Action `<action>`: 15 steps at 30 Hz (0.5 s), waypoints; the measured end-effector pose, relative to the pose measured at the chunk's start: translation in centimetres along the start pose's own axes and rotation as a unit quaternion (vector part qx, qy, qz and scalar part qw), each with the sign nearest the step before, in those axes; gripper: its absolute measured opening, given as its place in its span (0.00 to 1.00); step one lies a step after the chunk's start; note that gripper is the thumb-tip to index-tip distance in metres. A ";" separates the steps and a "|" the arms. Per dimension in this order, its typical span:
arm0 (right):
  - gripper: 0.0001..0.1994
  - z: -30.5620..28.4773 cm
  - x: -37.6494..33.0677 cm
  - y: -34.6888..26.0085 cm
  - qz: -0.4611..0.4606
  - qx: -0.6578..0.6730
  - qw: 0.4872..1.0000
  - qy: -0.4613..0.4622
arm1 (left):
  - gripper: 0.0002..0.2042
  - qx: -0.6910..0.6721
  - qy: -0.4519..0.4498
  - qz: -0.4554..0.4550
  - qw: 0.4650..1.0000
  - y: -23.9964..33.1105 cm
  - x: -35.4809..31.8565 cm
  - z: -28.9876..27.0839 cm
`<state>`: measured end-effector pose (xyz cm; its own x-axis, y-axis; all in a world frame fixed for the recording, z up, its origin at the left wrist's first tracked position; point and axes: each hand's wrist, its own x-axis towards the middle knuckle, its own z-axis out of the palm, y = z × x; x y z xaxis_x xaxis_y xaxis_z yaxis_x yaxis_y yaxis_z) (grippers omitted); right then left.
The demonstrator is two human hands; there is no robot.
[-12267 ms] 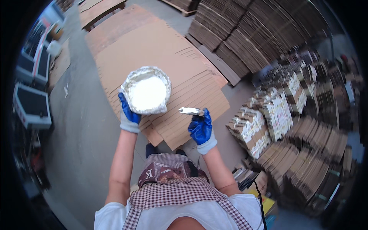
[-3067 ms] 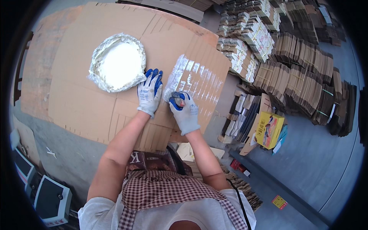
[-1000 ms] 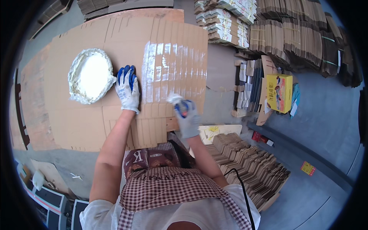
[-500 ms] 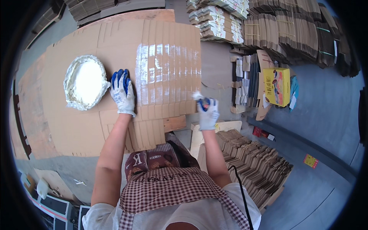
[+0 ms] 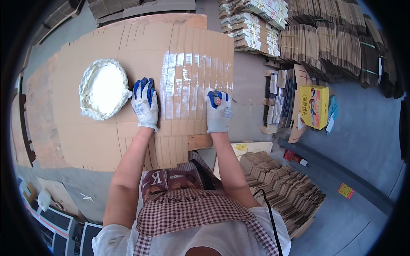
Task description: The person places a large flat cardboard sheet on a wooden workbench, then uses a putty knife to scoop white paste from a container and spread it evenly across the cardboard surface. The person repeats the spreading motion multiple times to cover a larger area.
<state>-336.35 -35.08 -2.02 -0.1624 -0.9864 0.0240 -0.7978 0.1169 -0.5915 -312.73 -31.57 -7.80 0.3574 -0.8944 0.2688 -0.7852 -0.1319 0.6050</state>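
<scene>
My left hand (image 5: 146,104), in a white glove with blue fingers, lies flat with fingers stretched on the brown cardboard (image 5: 98,147). Beside it, to the left, a round basin (image 5: 83,100) wrapped in crinkled plastic holds white paste (image 5: 104,87). My right hand (image 5: 219,109), gloved the same way, is closed round a brush; the reddish end of its handle (image 5: 218,101) shows between the fingers, and the bristles are mostly hidden. It is over the right part of a row of overlapping cardboard strips (image 5: 194,85), streaked with wet white paste.
Bundled flat cardboard stacks (image 5: 307,42) and white printed cartons (image 5: 256,32) stand at the far right. A yellow box (image 5: 314,106) sits nearer. Folded cardboard pieces (image 5: 284,187) fill a stack by my right elbow. A wooden board (image 5: 200,141) shows under the cardboard.
My right hand with the brush has come left from beyond the cardboard's right edge onto the pasted strips. My left hand stays flat beside the basin. The whole view has shifted slightly.
</scene>
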 end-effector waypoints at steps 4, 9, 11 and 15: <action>0.15 0.3 -1.9 -3.8 -0.153 0.012 0.986 -0.071 | 0.19 0.001 -0.005 -0.015 1.000 0.1 0.1 0.1; 0.18 3.9 -2.2 -2.9 -0.313 -0.152 0.927 -0.140 | 0.18 0.010 0.000 -0.001 1.000 0.7 0.5 0.1; 0.19 3.4 -0.1 -1.6 -0.245 -0.180 0.945 -0.122 | 0.18 0.016 0.000 -0.003 1.000 0.5 0.4 -0.1; 0.20 2.2 0.8 -3.4 -0.254 -0.110 0.960 -0.048 | 0.18 0.021 0.000 -0.011 1.000 0.2 0.3 -0.1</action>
<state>-332.50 -36.50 -1.79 0.3267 -0.9271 0.1837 -0.8644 -0.3717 -0.3384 -312.78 -31.80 -7.52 0.3757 -0.8908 0.2554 -0.7977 -0.1706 0.5784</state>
